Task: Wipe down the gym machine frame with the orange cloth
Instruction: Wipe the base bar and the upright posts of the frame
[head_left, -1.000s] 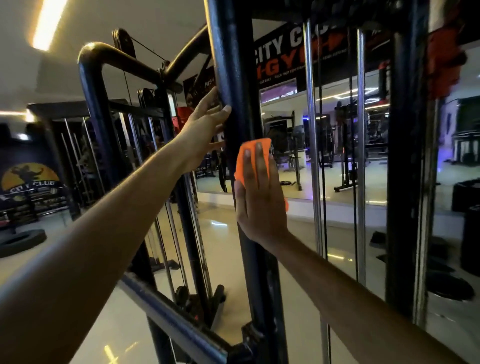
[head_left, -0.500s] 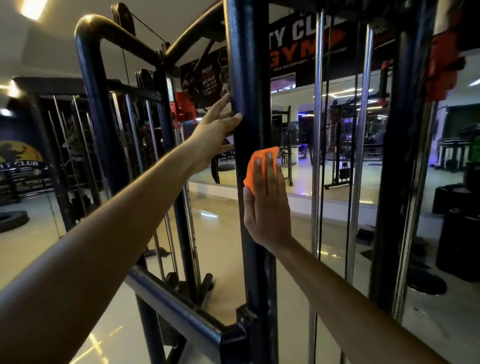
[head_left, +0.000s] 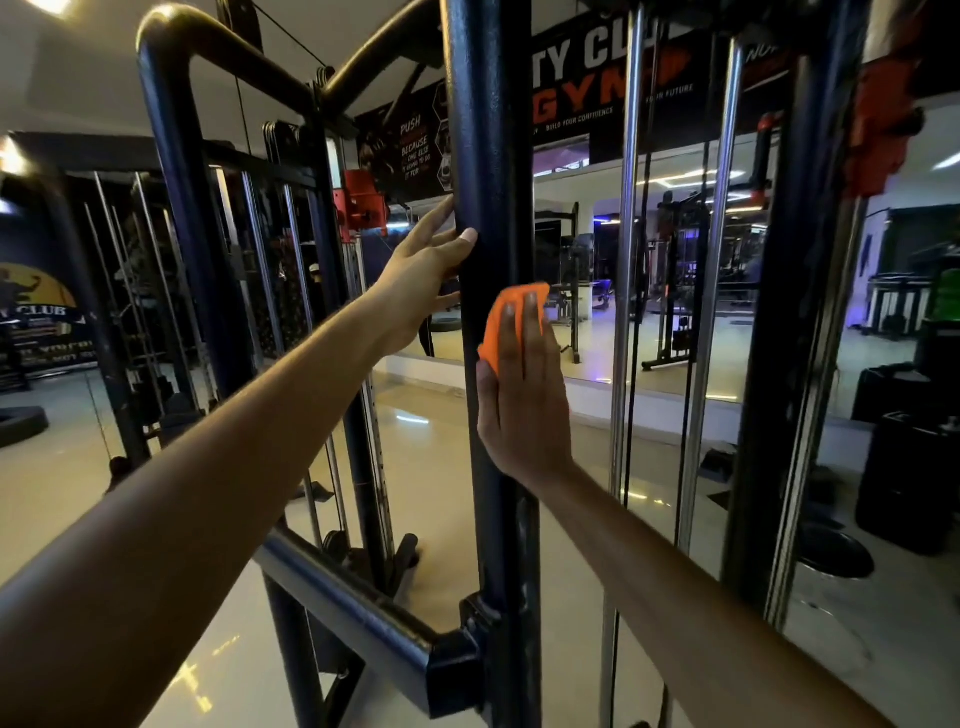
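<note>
A: Orange cloth flattened against the front of the black upright post of the gym machine frame, trapped under the right hand. Folded into a small pad; top edge and left edge peeking out past the fingertips and beside the thumb.

B: Fingers of that hand?

A: Straight, held together, pointing up the post, lying flat over the cloth. Pressing, not curling round it. Palm below the cloth, against the post itself.

B: And the other hand?

A: Left hand higher, on the left face of the same post. Fingers extended and slightly spread, tips touching the metal, thumb tip on the front edge. Holding nothing, only resting there. Just above and left of the cloth, apart from it.

B: Surfaces?

A: Post dark, painted, faintly pebbled, square-edged. Joined near the bottom to a thick round crossbar through a boxy bracket. Curved round tube arching overhead at left, glossy. Right of the post, two slim polished chrome guide rods, smooth and reflective, with a thin black cable between them. Cloth soft, matte, bright orange. Floor pale and shiny, catching light streaks. Mirror wall behind, black banner above with "GYM" lettering.
</note>
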